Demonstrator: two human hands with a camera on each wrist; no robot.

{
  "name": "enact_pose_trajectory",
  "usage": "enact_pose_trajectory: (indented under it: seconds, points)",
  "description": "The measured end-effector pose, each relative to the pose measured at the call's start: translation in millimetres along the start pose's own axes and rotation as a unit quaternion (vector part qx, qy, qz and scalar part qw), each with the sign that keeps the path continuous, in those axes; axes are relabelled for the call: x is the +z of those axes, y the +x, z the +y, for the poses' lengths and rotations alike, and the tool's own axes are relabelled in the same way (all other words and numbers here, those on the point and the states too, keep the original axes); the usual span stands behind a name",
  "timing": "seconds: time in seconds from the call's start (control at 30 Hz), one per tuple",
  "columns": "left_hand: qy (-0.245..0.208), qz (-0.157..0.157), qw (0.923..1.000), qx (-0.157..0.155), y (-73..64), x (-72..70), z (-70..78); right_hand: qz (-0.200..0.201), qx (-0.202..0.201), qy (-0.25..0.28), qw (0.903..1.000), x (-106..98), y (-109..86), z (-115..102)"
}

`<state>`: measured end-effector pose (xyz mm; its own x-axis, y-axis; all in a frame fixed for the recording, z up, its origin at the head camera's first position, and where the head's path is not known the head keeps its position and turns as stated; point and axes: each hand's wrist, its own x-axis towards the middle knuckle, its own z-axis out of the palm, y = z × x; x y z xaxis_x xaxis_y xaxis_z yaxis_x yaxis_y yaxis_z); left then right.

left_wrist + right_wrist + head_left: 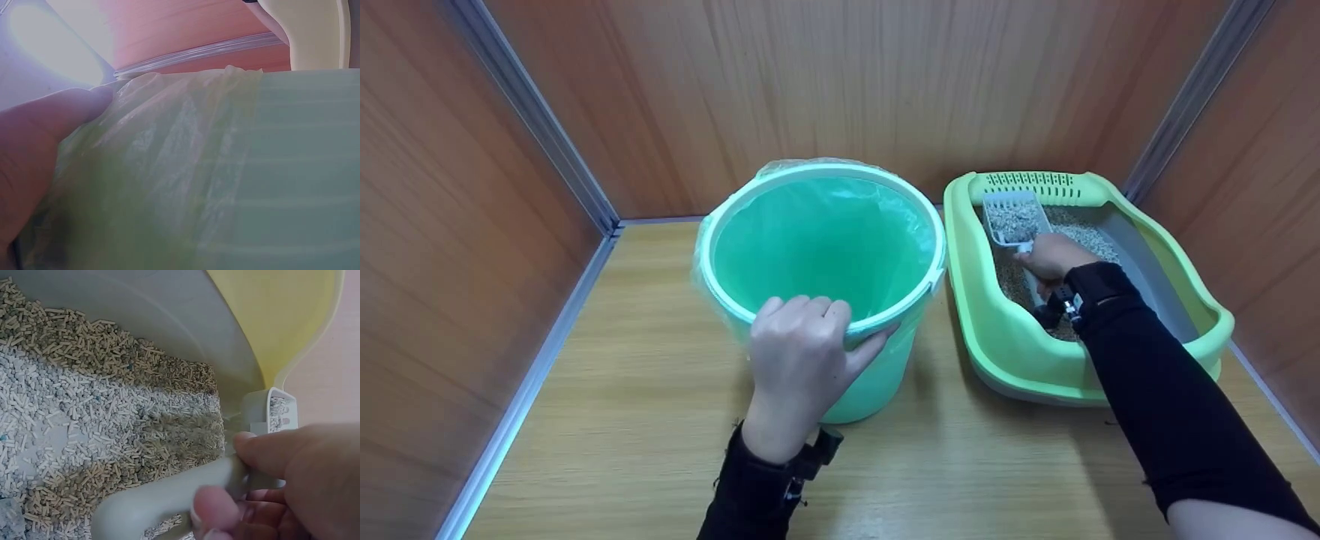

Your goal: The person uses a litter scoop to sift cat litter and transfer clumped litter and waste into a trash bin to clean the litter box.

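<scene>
My left hand [802,352] grips the near rim of a green trash bin [877,382], with its fingers over the edge and its thumb along the outside. A clear plastic liner [174,129] covers the bin's inside and folds down over its rim. On the right, my right hand [1057,259] holds a pale litter scoop [1014,217] by its handle [163,495]. Pellets lie in the scoop's slotted basket, which is at the left side of a green litter box [1027,360]. Beneath it spreads cat litter [112,399], part tan and part whitish grey.
Wood-grain panels [840,82] with grey metal edging [540,112] stand behind and on both sides. The bin and litter box stand side by side on a light wooden floor [645,420]. The box's wall dips low at the front.
</scene>
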<state>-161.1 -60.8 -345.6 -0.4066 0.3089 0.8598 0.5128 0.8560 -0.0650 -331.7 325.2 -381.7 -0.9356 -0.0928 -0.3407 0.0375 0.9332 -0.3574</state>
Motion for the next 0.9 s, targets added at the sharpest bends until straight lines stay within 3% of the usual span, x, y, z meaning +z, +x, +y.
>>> enact_pose_trajectory:
  seconds: [0.47,0.63,0.9]
  points:
    - [-0.002,-0.016,0.9999,-0.004,0.5,-2.2,0.2,0.025,-0.007,-0.016,0.9995,-1.0,-0.5,-1.0]
    - [-0.002,-0.023,0.9997,-0.007,0.6,-3.3,0.2,0.051,-0.018,-0.023,0.9983,-0.8,2.4,0.2]
    - [-0.003,-0.009,0.9999,-0.004,0.1,-2.8,-0.2,0.088,-0.018,-0.030,0.9955,-0.3,-0.7,-1.2]
